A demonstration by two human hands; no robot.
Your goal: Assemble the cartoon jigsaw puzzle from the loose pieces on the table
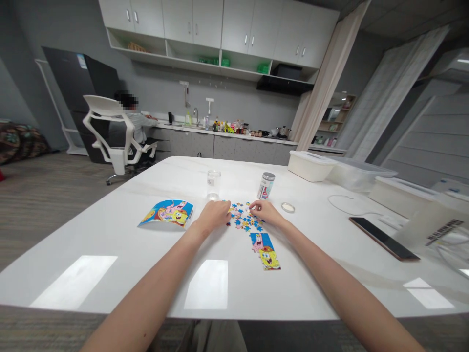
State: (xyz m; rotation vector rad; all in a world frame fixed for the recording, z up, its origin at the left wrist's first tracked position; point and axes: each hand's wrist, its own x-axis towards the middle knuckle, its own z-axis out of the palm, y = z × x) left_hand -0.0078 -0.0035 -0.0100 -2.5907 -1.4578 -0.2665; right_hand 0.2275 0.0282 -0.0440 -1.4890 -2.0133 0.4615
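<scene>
"Grey wall (157,78) and white cupboards (205,22) at the back, a counter (234,147) below. What else is on your feed?"

"I see a person (138,126) seated in a white chair (104,103) at the far left, by the counter. Nearest me is the white table (120,244)."

"And the puzzle?"

"Loose pieces (246,224) lie scattered mid-table, between my two hands. A joined section (269,256) lies just on the near side of them, beside my right forearm."

"Your fingers?"

"On my left hand (215,214) they curl down at the left edge of the pieces; the tips are hidden, so I can't tell if they grip anything. On my right hand (264,210) thumb and forefinger come together at the opposite edge. Whether a piece sits between them, I can't make out."

"Anything around them?"

"Left of my left hand, a curved picture sheet (172,213). Beyond the hands, a clear jar (213,183) and an upright can (266,187). Right of my right hand, a round lid (287,208); farther right, a dark tablet (383,238)."
</scene>
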